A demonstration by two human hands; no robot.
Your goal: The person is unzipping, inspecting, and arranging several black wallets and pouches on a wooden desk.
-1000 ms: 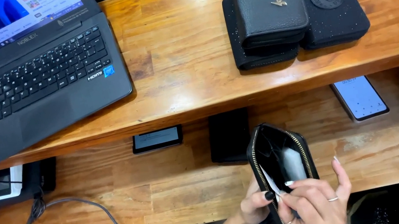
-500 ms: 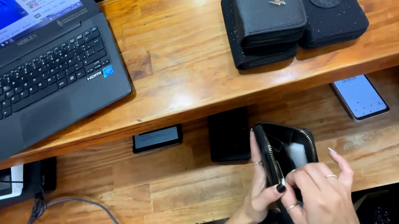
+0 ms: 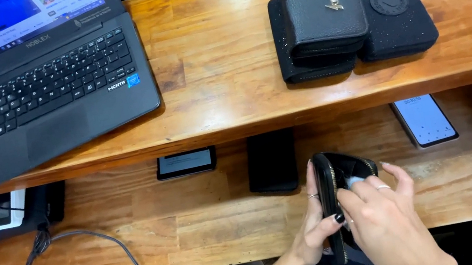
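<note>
A small black zip wallet [image 3: 346, 172] stands on edge, unzipped, over the front of the lower wooden shelf [image 3: 202, 235]. My left hand [image 3: 315, 223] grips its left side, thumb on the front. My right hand [image 3: 388, 225] has its fingers at the wallet's mouth, pinching a small pale thing there; what it is cannot be told. Both hands wear rings.
On the upper desk [image 3: 225, 70] sit an open dark laptop [image 3: 47, 88] at the left and black pouches [image 3: 352, 18] stacked at the right. The lower shelf holds a lit phone [image 3: 425, 120], a dark phone [image 3: 272, 161], a small black device [image 3: 186, 162] and cables [image 3: 101, 247].
The wallet has been turned from facing me to standing edge-on, and my right hand's fingers have moved up into its opening. The view has shifted slightly.
</note>
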